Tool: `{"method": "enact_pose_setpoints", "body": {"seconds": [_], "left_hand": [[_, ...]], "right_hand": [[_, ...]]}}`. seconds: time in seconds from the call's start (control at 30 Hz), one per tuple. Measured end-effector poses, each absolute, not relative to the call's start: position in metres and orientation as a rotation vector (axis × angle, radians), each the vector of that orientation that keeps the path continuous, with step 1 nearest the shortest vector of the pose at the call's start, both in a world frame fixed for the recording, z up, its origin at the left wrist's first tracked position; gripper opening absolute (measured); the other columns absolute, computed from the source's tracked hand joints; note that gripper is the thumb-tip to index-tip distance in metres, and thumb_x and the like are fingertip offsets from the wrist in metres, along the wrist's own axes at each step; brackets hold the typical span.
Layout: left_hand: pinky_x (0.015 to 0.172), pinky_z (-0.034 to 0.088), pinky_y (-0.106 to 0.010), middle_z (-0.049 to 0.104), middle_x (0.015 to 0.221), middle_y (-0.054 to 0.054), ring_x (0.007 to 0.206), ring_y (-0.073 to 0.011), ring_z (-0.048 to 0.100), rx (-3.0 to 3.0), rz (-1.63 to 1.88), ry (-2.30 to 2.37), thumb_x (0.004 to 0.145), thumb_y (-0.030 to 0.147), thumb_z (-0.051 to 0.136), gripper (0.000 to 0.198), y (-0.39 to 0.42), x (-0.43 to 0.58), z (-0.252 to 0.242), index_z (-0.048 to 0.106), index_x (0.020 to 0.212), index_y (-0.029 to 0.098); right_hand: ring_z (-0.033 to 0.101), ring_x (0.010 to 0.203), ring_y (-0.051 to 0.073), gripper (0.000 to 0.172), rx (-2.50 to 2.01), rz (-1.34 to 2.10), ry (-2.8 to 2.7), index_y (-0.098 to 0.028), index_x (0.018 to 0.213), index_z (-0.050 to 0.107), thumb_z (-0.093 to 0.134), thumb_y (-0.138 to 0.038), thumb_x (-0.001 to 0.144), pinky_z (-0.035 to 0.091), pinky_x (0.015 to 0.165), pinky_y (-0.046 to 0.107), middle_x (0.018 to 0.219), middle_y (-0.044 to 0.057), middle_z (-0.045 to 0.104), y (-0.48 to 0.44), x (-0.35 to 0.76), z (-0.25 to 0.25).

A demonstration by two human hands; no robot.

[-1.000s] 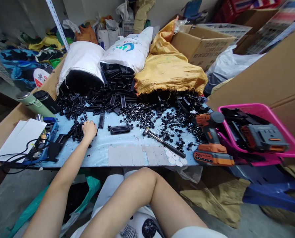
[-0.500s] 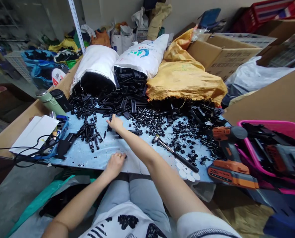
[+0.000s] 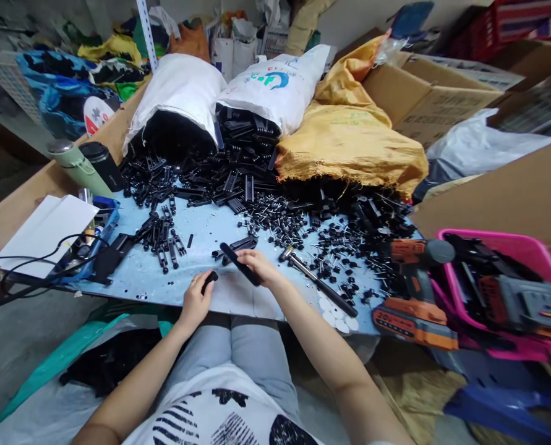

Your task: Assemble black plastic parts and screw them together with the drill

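Note:
Near the table's front edge my left hand [image 3: 198, 295] is closed on a small black plastic part [image 3: 209, 282]; its exact kind does not show. To its right, my right hand [image 3: 260, 267] grips a long, flat black plastic strip [image 3: 239, 263] by its near end, tilted above the table. Just behind the strip lie black plastic bars [image 3: 242, 245] on the blue tabletop [image 3: 201, 225]. A hammer [image 3: 319, 281] with a black handle rests to the right of my right hand. Jointed black pieces [image 3: 164, 238] form a small pile beyond my left hand.
White sacks [image 3: 177, 86] and a yellow sack [image 3: 349, 145] spill black parts at the back. Small pins [image 3: 279, 219] are scattered mid-table. A cordless drill [image 3: 417, 293] and a pink basket [image 3: 525, 238] stand right; a blue tray [image 3: 112, 222] and green flask [image 3: 78, 167] left.
My right hand has come back from the parts behind, now holding the black strip near my left hand. My left hand has lifted slightly with its small black part. The view has shifted a little.

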State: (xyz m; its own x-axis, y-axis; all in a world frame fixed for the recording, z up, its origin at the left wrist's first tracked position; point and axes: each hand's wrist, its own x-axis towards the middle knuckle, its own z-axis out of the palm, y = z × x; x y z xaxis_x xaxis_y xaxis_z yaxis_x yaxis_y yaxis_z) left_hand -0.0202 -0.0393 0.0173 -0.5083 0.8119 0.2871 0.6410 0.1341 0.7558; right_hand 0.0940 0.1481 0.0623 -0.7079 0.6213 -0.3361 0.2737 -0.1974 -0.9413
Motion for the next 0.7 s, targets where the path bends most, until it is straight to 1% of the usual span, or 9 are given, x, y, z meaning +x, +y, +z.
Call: {"method": "enact_pose_setpoints", "body": {"seconds": [0.03,0.1,0.2,0.27,0.33,0.43,0.5,0.6,0.7], "left_hand": [[0.089,0.050,-0.039,0.060,0.112,-0.012,0.106,-0.0220,0.058,1.402,1.317,2.205,0.092,0.030,0.042,0.032,-0.039,-0.020,0.017,0.054,0.120,0.019],[0.089,0.049,-0.038,0.060,0.112,-0.012,0.105,-0.0216,0.058,1.360,1.305,2.193,0.092,0.031,0.043,0.032,-0.039,-0.018,0.016,0.055,0.119,0.019],[0.090,0.048,-0.037,0.059,0.111,-0.012,0.105,-0.0218,0.057,1.349,1.281,2.195,0.091,0.031,0.043,0.032,-0.040,-0.012,0.017,0.055,0.119,0.018],[0.090,0.048,-0.038,0.059,0.110,-0.012,0.105,-0.0222,0.057,1.358,1.277,2.186,0.091,0.030,0.043,0.033,-0.041,-0.008,0.018,0.055,0.119,0.019],[0.088,0.049,-0.037,0.059,0.109,-0.012,0.103,-0.0217,0.058,1.356,1.295,2.142,0.091,0.030,0.044,0.032,-0.042,-0.004,0.019,0.055,0.119,0.019],[0.072,0.054,-0.031,0.058,0.111,-0.012,0.083,-0.0165,0.062,1.285,1.340,1.979,0.091,0.032,0.044,0.033,-0.042,0.004,0.021,0.055,0.119,0.018],[0.057,0.054,-0.026,0.056,0.114,-0.012,0.066,-0.0110,0.061,1.191,1.355,1.840,0.091,0.034,0.043,0.036,-0.040,0.010,0.024,0.054,0.121,0.018],[0.043,0.048,-0.022,0.054,0.115,-0.010,0.054,-0.0066,0.057,1.098,1.355,1.685,0.091,0.037,0.042,0.040,-0.035,0.020,0.033,0.050,0.127,0.020],[0.045,0.048,-0.022,0.058,0.109,-0.008,0.054,-0.0069,0.056,1.102,1.373,1.684,0.089,0.038,0.047,0.043,-0.029,0.027,0.046,0.050,0.129,0.020]], "right_hand": [[0.052,0.062,0.013,0.026,-1.037,1.850,-1.921,-0.013,0.086,0.061,0.061,-0.030,0.066,0.044,0.060,0.025,0.071,0.002,0.059,0.141,0.113,0.058],[0.055,0.075,0.018,0.027,-1.036,1.328,-2.266,-0.014,0.091,0.061,0.064,-0.027,0.068,0.045,0.072,0.031,0.084,0.006,0.063,0.123,0.145,0.050],[0.053,0.090,0.023,0.021,-0.922,0.616,-2.573,-0.014,0.099,0.062,0.053,-0.020,0.082,0.042,0.080,0.038,0.105,0.014,0.062,0.090,0.176,0.039],[0.054,0.088,0.022,0.020,-0.767,0.421,-2.702,-0.014,0.095,0.064,0.045,-0.021,0.089,0.041,0.078,0.038,0.105,0.014,0.062,0.071,0.188,0.036],[0.053,0.091,0.023,0.023,-0.691,0.353,-2.759,-0.015,0.096,0.064,0.048,-0.029,0.090,0.040,0.079,0.038,0.105,0.014,0.062,0.061,0.192,0.037],[0.048,0.109,0.029,0.044,-0.769,0.373,-2.748,-0.015,0.120,0.056,0.055,-0.042,0.086,0.036,0.092,0.045,0.119,0.017,0.055,0.067,0.187,0.041],[0.048,0.110,0.029,0.049,-0.827,0.544,-2.703,-0.016,0.129,0.049,0.051,-0.044,0.088,0.035,0.096,0.047,0.118,0.016,0.055,0.076,0.178,0.042],[0.058,0.087,0.019,0.047,-0.870,1.121,-2.441,-0.020,0.137,0.041,0.035,-0.042,0.095,0.046,0.082,0.036,0.103,0.011,0.059,0.080,0.168,0.043],[0.054,0.058,0.011,0.056,-0.790,1.661,-2.101,-0.022,0.145,0.026,0.031,-0.047,0.095,0.048,0.058,0.026,0.089,0.005,0.059,0.076,0.169,0.044]]}}
